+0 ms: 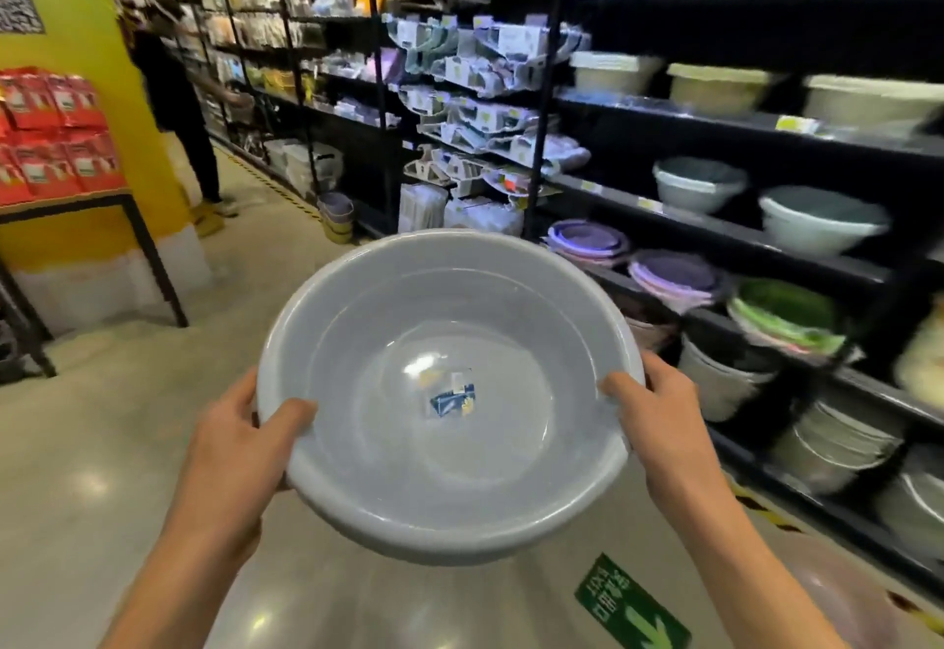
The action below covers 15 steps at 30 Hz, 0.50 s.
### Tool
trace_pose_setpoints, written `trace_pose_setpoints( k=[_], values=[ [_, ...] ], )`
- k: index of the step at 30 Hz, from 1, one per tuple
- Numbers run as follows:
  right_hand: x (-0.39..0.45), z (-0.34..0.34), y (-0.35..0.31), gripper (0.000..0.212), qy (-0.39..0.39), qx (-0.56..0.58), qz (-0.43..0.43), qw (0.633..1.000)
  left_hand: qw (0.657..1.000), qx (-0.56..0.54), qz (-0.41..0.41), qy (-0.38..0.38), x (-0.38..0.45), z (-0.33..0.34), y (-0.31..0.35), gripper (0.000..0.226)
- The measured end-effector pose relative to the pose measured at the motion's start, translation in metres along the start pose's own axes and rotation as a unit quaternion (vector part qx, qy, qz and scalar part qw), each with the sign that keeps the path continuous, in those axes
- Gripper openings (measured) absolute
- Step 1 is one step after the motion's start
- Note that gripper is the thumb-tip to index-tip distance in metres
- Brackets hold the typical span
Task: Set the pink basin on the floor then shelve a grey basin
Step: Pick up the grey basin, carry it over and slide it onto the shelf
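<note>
I hold a round grey basin [449,393] level in front of me, above the shop floor, with a blue label stuck inside its bottom. My left hand [240,439] grips its left rim, thumb over the edge. My right hand [659,408] grips the right rim in the same way. A pinkish basin [843,597] lies on the floor at the lower right, blurred and partly cut off by the frame edge.
Black shelves [715,234] on the right carry stacks of basins in grey, purple, green and cream. A person in dark clothes [173,102] stands farther up the aisle by a yellow pillar. A table with red packets [56,137] stands at left. A green arrow sticker [631,607] marks the floor.
</note>
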State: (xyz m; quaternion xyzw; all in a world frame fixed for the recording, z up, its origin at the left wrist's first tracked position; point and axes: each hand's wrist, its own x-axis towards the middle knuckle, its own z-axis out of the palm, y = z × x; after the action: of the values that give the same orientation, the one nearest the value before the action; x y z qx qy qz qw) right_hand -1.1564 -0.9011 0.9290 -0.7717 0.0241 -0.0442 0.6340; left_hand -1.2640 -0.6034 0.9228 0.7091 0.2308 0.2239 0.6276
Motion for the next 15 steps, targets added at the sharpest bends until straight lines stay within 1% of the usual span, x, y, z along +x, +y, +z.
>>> trace_pose_setpoints(
  k=[5, 8, 10, 15],
  values=[
    [0.027, -0.089, 0.020, 0.025, 0.104, -0.009, 0.005, 0.995, 0.994, -0.012, 0.016, -0.107, 0.019, 0.112, 0.011, 0.042],
    [0.037, -0.138, 0.037, 0.025, 0.166, 0.001, 0.020, 0.986, 0.986, -0.019, 0.018, -0.165, 0.025, 0.178, 0.018, 0.037],
    [0.042, -0.165, 0.048, 0.028, 0.207, 0.010, 0.026, 0.978, 0.980, -0.014, 0.024, -0.197, 0.030, 0.221, 0.020, 0.033],
    [0.050, -0.218, 0.077, 0.027, 0.304, 0.019, 0.066, 0.950, 0.957, 0.005, 0.034, -0.286, 0.040, 0.323, 0.023, 0.036]
  ],
)
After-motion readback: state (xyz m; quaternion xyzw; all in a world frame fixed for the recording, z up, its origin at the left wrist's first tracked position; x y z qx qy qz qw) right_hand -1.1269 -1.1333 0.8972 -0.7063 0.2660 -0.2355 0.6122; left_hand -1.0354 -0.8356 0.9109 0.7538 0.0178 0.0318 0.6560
